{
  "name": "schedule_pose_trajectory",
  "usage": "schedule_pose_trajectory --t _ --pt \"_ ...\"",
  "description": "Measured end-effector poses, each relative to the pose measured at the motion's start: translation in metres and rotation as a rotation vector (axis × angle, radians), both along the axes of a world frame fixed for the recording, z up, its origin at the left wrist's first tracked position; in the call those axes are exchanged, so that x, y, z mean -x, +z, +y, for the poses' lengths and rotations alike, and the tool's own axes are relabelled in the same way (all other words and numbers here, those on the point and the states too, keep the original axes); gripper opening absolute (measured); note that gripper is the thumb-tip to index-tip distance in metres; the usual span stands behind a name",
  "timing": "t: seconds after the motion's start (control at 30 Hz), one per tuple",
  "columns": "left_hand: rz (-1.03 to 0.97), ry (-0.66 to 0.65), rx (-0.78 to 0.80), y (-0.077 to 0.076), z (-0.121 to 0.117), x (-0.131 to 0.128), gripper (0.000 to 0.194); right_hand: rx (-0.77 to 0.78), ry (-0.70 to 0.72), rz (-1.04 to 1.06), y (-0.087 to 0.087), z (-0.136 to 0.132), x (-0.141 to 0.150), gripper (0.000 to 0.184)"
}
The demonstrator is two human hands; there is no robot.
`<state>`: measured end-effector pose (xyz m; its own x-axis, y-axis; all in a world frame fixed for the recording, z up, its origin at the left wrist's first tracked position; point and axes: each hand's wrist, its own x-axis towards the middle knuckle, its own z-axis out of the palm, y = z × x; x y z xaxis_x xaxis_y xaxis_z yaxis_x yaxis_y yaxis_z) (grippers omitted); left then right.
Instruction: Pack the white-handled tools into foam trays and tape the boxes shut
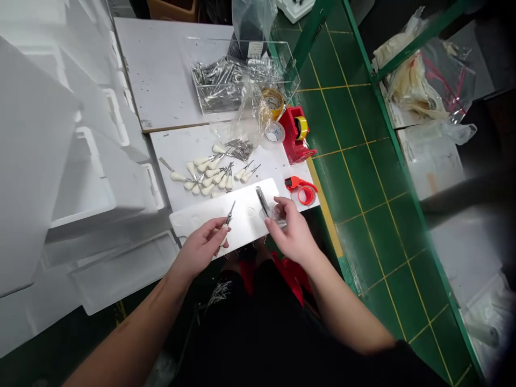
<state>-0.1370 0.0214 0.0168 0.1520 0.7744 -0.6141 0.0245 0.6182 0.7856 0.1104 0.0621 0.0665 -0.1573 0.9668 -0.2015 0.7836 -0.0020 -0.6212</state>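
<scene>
Left hand point(205, 240) pinching slim tool point(229, 214), right hand point(293, 228) pinching metal piece point(262, 200).
Tool is pointing toward one o'clock; metal piece, lying two o'clock from left hand, is pointing toward eleven.

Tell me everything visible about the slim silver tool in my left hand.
The slim silver tool looks metallic, narrowing towards its tip. Your left hand grips its near end between thumb and fingers, largely hiding that end. It points away from you, leaning slightly right, over the long white panel.
</scene>
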Motion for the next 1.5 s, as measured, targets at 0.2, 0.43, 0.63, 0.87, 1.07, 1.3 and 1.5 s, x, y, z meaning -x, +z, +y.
schedule_pose_trajectory --t 0.2,0.43,0.63,0.87,1.07,1.3,1.5 --pt "-0.64 0.143 0.249 0.028 -0.006 -0.022 0.036 -0.245 0.708 0.062 0.044 -0.008 0.019 0.033" --pt "-0.814 0.228 0.274 0.017 -0.03 -0.037 0.038 -0.129 0.826 0.024 -0.008 -0.032 0.021 0.086" --pt "-0.619 0.317 0.181 0.008 -0.034 -0.056 0.035 -0.085 0.203 0.317 -0.025 -0.065 0.018 0.047" --pt "-0.629 0.501 0.232 0.021 -0.02 -0.114 0.034 -0.044 -0.225 0.421 -0.034 -0.09 0.027 0.057" --pt "-0.721 0.426 0.232 0.022 -0.009 -0.135 0.024 0.136 -0.444 0.722 -0.041 -0.069 0.013 0.033" --pt "0.166 -0.074 -0.489 -0.001 0.023 -0.056 0.055 0.079 -0.278 0.129 -0.038 -0.019 -0.01 0.034" --pt "0.608 -0.518 -0.854 -0.024 0.038 -0.029 0.057 0.115 -0.128 -0.326 -0.049 -0.007 0.017 0.04"
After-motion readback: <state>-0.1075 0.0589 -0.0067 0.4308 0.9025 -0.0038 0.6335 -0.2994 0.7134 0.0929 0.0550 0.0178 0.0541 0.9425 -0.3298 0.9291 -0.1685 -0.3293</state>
